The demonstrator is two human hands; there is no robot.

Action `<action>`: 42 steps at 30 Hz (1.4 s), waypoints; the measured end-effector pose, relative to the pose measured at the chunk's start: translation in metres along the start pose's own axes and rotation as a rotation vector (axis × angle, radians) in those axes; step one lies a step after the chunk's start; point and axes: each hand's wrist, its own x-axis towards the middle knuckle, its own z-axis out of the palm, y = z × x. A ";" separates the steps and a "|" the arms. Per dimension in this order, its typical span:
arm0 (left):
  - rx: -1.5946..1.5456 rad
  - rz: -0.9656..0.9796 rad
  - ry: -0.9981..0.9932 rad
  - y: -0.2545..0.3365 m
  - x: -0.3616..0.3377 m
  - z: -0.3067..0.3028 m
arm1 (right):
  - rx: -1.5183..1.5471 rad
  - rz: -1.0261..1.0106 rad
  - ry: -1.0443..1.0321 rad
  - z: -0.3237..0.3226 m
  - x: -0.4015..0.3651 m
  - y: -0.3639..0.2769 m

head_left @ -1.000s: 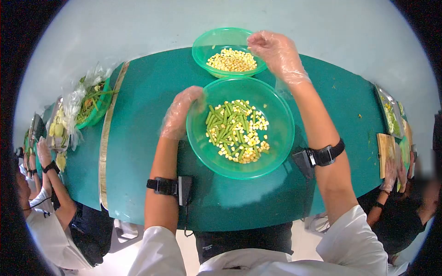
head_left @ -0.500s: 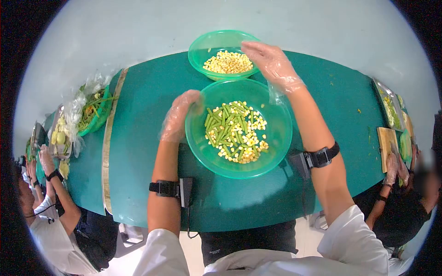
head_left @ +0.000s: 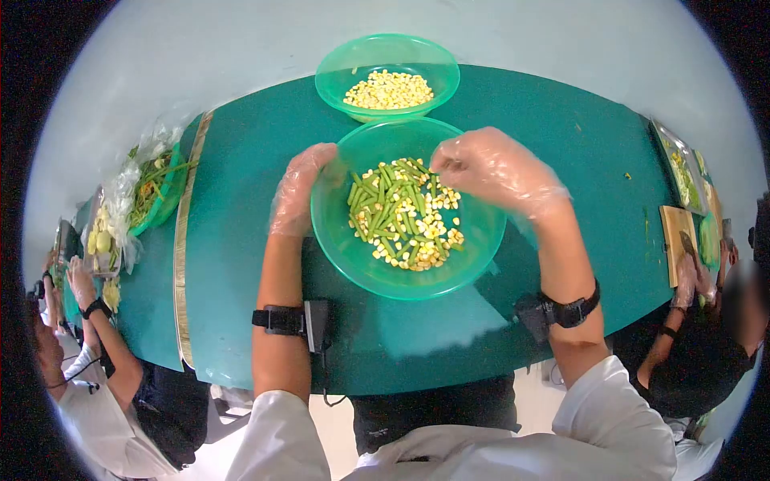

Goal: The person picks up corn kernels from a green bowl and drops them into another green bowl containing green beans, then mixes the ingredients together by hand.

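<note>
A green translucent bowl stands in front of me with cut green beans and yellow corn kernels inside. My left hand, in a clear plastic glove, has its fingers closed at the bowl's left rim. Over the right part of this bowl is my right hand, also gloved, its fingers curled together; what they hold, if anything, is hidden. Just behind stands a second green bowl with a heap of corn kernels.
On the left lie a green basket of leafy scraps and a plastic bag. A metal tray and a cutting board are at the right. Co-workers' hands show at both sides.
My right hand has come from the far bowl's edge down over the near bowl, its fingers now curled. My left hand stays at the near bowl's left rim. More kernels lie over the beans.
</note>
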 end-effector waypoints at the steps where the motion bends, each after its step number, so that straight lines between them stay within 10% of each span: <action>1: 0.012 0.001 -0.013 -0.003 0.003 -0.004 | -0.063 0.044 -0.047 0.002 0.000 -0.002; 14: 0.218 0.227 -0.134 -0.010 0.005 -0.012 | -0.272 0.081 -0.181 0.053 0.003 -0.004; 22: -0.017 -0.112 -0.081 0.007 -0.001 -0.003 | -0.224 0.036 -0.204 0.031 0.002 -0.009; 24: 0.249 0.112 -0.084 -0.008 0.003 -0.013 | -0.141 0.089 -0.253 0.018 0.001 -0.015; 30: 0.507 0.417 -0.152 -0.027 0.014 -0.025 | -0.048 0.063 0.440 -0.011 0.051 -0.007; 34: 0.114 0.079 -0.219 0.002 0.007 -0.009 | -0.139 0.178 0.493 -0.035 0.054 -0.020; 42: 0.048 0.125 -0.094 0.017 -0.014 0.010 | 0.460 0.151 0.668 -0.046 -0.006 -0.027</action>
